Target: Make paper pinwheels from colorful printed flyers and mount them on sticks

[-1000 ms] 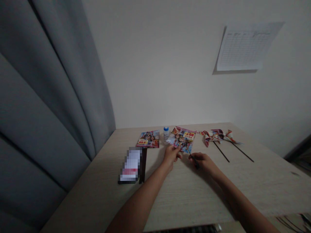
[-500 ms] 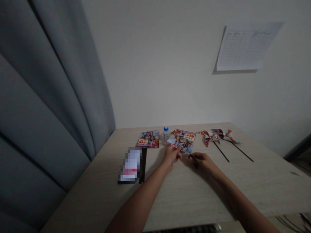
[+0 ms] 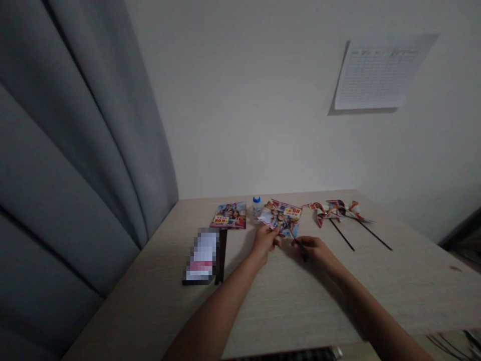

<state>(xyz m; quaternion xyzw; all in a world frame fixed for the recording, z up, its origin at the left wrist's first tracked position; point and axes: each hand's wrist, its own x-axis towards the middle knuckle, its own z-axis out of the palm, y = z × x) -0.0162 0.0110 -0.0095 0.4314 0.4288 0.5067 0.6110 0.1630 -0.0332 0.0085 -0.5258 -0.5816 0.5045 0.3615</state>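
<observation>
My left hand (image 3: 266,240) is closed on the lower left edge of a colourful printed paper sheet (image 3: 284,214), thumb on top. My right hand (image 3: 311,246) grips small dark scissors (image 3: 299,244), their blades pointing up and left over the sheet's lower edge. The fingers partly hide the handles, and how far the blades are apart is too small to make out. Just behind the left hand stands a small clear bottle (image 3: 256,213) with a blue cap. To its left another printed sheet (image 3: 229,215) lies flat.
Two paper pinwheels (image 3: 327,212) on dark sticks lie at the right. A blurred-out phone (image 3: 203,255) rests at the left beside dark strips (image 3: 221,256). A grey curtain (image 3: 90,125) borders the table's left side. A lined paper (image 3: 376,77) hangs on the wall.
The scissors have shifted slightly in my right hand, and the sheet's upper right part has tilted a little. My left hand stays in place.
</observation>
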